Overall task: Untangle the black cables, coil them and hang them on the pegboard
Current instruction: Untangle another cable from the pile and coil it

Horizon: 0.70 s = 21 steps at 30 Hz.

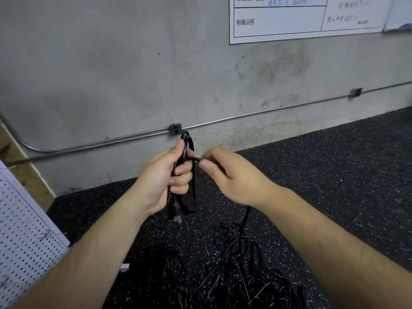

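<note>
A grey outlet box (175,128) fixed low on the concrete wall (111,63) is taken as the reference; just below it, and close to its lower right corner in the view, the top loop of a coiled bundle (185,139) of black cable is seen; the bundle is held upright in the left hand (162,175), directly below the box, with the fingers curled round the strands and the thumb laid up along them, so this grip is closed on the bundle; a plug (176,211) hangs at the lower end of the bundle, further below the box, beneath the heel of the hand; below and to the right of the box the right hand (231,175) is found, its thumb and forefinger pinching a loose strand (193,159) that runs across to the bundle at the left fingers; this grip is narrow and is closed on the strand; the two hands are held near each other but are not touching; from under the right hand a cable is seen dropping to a tangled pile (240,264) of black cables, which is spread on the dark speckled floor (334,175) well below the box; a white pegboard (24,241) is seen far to the lower left of the box, at the edge of the view; a metal conduit (267,110) is run out from the box to both sides along the wall; a white printed chart (289,18) is fixed to the wall high up and to the right of the box
</note>
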Each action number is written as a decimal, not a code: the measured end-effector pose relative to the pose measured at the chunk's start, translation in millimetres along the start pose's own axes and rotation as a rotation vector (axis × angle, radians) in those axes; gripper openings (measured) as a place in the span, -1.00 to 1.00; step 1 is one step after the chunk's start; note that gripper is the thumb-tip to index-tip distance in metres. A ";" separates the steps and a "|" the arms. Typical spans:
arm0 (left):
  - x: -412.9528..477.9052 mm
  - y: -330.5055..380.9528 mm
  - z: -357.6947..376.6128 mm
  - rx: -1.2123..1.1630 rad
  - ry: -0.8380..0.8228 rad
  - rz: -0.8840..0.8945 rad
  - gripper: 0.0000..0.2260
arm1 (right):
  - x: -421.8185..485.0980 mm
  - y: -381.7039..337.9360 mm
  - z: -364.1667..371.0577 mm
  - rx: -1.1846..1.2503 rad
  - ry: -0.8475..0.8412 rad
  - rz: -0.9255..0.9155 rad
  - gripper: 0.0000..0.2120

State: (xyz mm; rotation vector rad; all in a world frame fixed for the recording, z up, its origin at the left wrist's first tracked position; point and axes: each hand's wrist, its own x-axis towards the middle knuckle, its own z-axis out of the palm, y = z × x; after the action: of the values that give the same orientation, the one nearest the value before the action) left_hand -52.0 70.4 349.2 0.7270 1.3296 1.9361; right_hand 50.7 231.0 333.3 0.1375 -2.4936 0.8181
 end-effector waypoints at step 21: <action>-10.2 15.1 -9.3 -0.088 -0.077 0.046 -0.72 | 0.2 23.2 30.2 0.236 0.156 0.364 -0.68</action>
State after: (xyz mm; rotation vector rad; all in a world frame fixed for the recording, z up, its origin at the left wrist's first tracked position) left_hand -55.9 53.3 359.7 0.7870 1.1835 1.9699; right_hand 31.6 232.4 300.4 -0.2979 -2.2988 1.2205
